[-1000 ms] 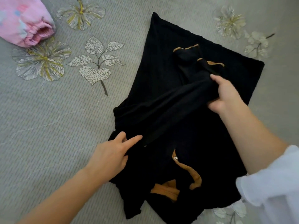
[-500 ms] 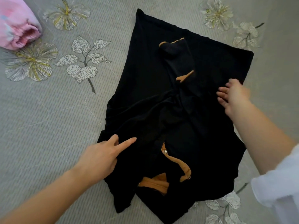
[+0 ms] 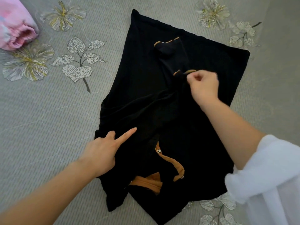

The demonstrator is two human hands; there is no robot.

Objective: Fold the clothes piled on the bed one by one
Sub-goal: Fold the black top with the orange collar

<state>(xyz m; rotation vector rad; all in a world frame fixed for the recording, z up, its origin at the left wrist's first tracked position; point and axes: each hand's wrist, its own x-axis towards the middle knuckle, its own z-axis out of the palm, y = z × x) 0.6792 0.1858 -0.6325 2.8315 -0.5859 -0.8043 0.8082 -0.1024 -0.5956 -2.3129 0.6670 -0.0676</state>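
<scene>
Now right hand [image 3: 203, 87] has regripped, fingers pinching the tan-trimmed sleeve cuff [image 3: 184, 72] on the black top [image 3: 146, 78]; left hand [image 3: 103, 151], forefinger out, pins the fold.

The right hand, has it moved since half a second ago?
Yes. The right hand has moved in from the shirt's right edge to pinch the tan cuff.

Soft, even daylight without glare, dimming toward the corner at 1 o'clock; edges bow outward, and the right hand [image 3: 203, 86] is slightly motion-blurred.
</scene>
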